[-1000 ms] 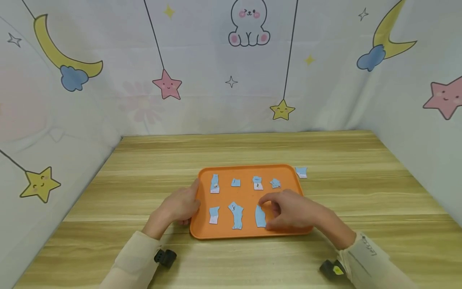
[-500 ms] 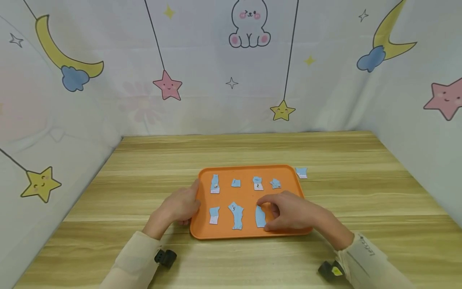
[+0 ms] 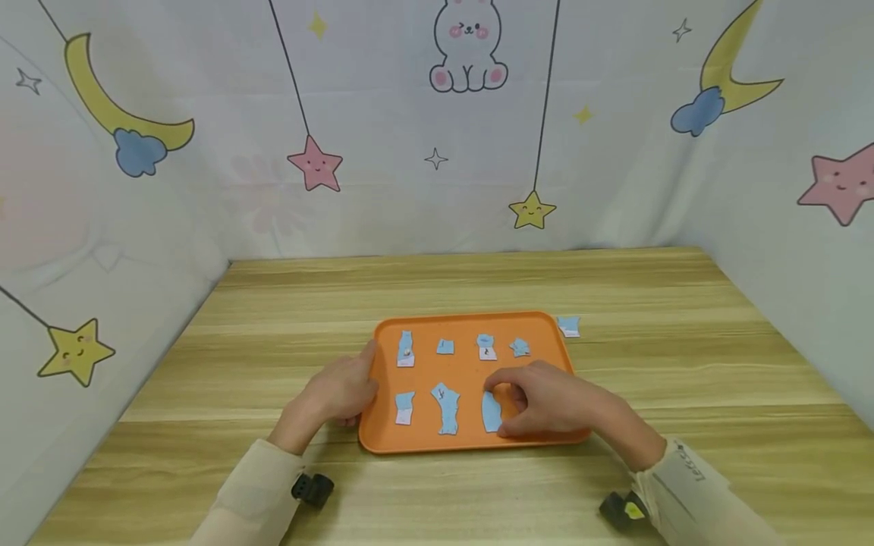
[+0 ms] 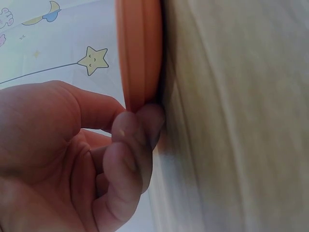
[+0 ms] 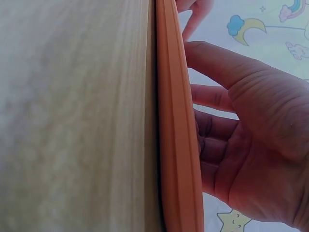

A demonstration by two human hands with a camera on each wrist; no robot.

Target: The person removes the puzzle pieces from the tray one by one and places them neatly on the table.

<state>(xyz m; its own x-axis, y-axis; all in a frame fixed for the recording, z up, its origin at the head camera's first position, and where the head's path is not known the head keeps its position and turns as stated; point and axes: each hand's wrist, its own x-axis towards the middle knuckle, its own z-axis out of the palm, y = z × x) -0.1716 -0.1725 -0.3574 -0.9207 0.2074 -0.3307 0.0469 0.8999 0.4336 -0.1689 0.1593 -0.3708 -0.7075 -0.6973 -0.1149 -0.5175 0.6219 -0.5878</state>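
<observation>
An orange tray [image 3: 471, 371] lies on the table. My left hand [image 3: 341, 388] holds its left edge; in the left wrist view the curled fingers [image 4: 128, 166] press against the tray's side. Over the tray's right part, my right hand [image 3: 546, 398] has index finger and thumb at the upper and lower ends of a curved blue paper piece [image 3: 492, 413], which lies flat. Left of it are a long, jagged blue paper piece [image 3: 448, 409] and a blue-and-white paper piece [image 3: 404, 408]. The right wrist view hides the paper behind the tray's rim.
Along the tray's far side lie more paper scraps, among them a tall piece [image 3: 406, 349], a small square [image 3: 445, 347], a blue-and-white piece [image 3: 486, 347] and a crumpled-looking scrap [image 3: 520, 347]. Another scrap [image 3: 569, 327] lies on the wooden table [image 3: 307, 296] beyond the tray's right corner.
My right thumb has shifted slightly left toward the lower end of the curved paper piece. The left hand and tray stay in place.
</observation>
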